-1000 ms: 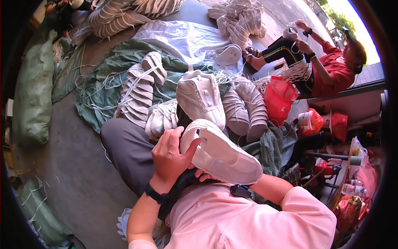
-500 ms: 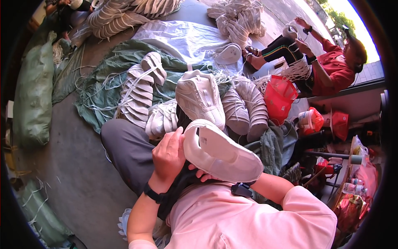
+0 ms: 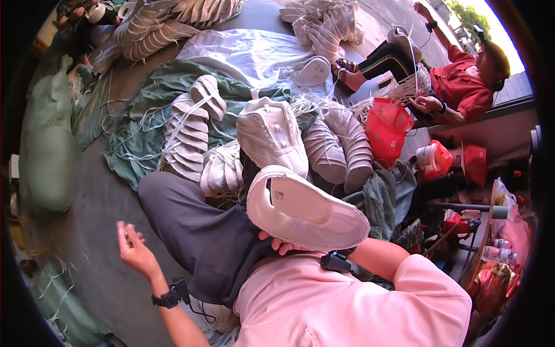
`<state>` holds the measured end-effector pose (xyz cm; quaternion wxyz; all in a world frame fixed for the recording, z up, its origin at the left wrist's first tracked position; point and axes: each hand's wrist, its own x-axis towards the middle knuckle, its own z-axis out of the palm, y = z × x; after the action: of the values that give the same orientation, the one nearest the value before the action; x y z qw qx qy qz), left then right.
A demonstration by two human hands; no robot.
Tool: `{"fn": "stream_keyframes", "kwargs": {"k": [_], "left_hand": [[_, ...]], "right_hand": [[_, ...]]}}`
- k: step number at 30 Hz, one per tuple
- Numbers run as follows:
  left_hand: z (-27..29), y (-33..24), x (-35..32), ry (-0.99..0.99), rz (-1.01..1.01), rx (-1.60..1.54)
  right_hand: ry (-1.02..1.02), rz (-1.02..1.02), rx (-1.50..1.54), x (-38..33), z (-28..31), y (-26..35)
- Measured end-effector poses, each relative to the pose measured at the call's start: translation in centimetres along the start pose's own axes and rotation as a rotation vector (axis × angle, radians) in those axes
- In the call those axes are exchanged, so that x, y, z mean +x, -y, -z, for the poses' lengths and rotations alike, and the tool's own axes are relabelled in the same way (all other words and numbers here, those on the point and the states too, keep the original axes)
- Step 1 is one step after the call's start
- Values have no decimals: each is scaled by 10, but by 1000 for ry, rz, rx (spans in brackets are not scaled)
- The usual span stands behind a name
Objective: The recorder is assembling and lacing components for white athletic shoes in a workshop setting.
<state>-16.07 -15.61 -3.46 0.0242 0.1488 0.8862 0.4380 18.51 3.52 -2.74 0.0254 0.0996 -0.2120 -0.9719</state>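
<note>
Your right hand (image 3: pixel 281 245) is almost wholly hidden under the white rubber-soled sneaker (image 3: pixel 305 209) it holds sole-up over your lap. Only a few fingers (image 3: pixel 272 237) peek out below the sole's near edge, curled against the shoe; the thumb and palm cannot be seen. The sneaker's upper faces away from you, so its laces cannot be made out.

Your left hand (image 3: pixel 134 248) is out to the left, well apart from the shoe, over the grey floor (image 3: pixel 87 231), holding nothing, fingers loosely spread and slightly blurred.

Just beyond the held shoe lies another white sneaker (image 3: pixel 272 136) among loose white laces, with a tied row of white shoe soles (image 3: pixel 188 136) to its left on green sheeting (image 3: pixel 139 110). Far right, a person in a red top (image 3: pixel 462 87) sits, partly cut off by the frame's rim.
</note>
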Motion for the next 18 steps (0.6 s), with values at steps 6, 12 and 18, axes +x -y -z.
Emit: {"fn": "stream_keyframes", "kwargs": {"k": [6,12,18], "left_hand": [[19,44,0,-181,-367,485],[0,-89,-41,306,-458,-79],[-28,-134,-90,868,-574,-550]], "right_hand": [[142,-14,-130,6,1,5],[49,96,-259,14,8,-8],[-36,191,-403,17,5,-28]]}}
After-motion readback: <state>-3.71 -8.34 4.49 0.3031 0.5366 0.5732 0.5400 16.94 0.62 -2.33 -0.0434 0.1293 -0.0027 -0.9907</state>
